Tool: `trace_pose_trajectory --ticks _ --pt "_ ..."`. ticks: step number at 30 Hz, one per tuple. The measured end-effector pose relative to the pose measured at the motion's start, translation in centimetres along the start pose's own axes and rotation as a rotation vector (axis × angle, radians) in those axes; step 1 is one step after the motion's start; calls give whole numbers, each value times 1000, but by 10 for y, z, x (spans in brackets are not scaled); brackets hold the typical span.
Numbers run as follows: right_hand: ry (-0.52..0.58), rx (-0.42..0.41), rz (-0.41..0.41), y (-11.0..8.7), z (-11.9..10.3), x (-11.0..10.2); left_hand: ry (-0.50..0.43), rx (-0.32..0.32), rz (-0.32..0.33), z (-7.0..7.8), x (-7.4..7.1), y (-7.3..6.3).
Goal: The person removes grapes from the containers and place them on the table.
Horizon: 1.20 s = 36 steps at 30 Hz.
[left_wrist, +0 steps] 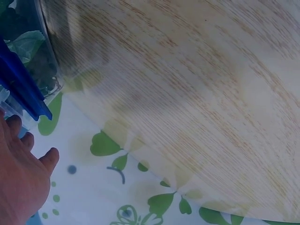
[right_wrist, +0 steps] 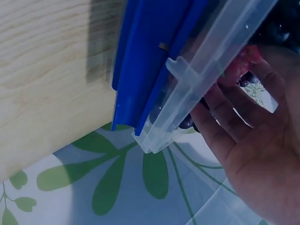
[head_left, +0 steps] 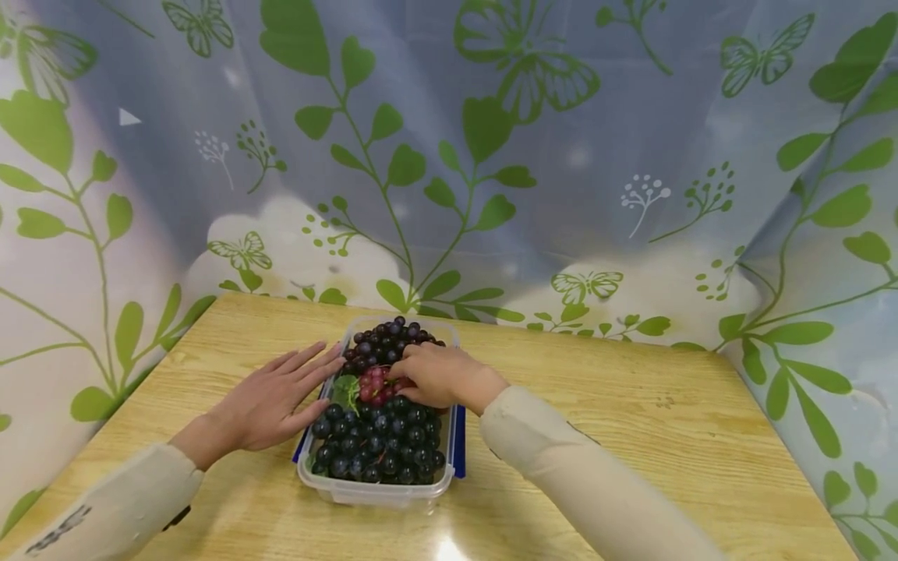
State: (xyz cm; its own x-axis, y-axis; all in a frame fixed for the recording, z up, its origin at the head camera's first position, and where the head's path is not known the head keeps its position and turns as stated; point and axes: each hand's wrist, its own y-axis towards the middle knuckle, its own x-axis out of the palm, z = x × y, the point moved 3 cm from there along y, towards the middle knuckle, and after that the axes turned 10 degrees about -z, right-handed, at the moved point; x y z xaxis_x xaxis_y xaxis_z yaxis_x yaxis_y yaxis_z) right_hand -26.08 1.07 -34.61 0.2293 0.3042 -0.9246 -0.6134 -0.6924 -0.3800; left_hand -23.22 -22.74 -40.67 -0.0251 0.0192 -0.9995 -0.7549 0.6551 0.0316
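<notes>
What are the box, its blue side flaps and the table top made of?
The box looks like clear, glossy plastic: dark grapes show through its wall. The blue flaps seem smooth, opaque plastic, with moulded edges. The table top shows wood grain and a sheen, perhaps wood or printed laminate.

The storage container (head_left: 375, 492) is clear plastic, smooth and glossy along its rim, with clasps (right_wrist: 152, 51) of opaque blue plastic; the black grapes (head_left: 382, 446) inside have smooth, shiny skins dotted with highlights, the red grapes (head_left: 374, 387) look smooth and slightly glossy, and the green leaf (head_left: 345, 391) looks thin and crinkled. The counter (head_left: 603, 413) has a pale wood-grain surface streaked with brown, smooth enough to throw back a bright patch of light, while the printed curtain (head_left: 421, 54) is creased cloth, mostly matt, and the cream sleeves (head_left: 575, 467) are matt fabric
</notes>
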Motion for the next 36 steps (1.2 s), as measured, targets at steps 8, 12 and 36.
trace_pose_trajectory --ticks 8,12,36 --pt "61 69 -63 5 1 -1 -18 20 24 2 1 2" --pt "89 71 -102 6 0 -4 -26 21 28 3 1 2" --pt "203 -14 -168 17 9 -10 -55 1 10 1 0 -1"
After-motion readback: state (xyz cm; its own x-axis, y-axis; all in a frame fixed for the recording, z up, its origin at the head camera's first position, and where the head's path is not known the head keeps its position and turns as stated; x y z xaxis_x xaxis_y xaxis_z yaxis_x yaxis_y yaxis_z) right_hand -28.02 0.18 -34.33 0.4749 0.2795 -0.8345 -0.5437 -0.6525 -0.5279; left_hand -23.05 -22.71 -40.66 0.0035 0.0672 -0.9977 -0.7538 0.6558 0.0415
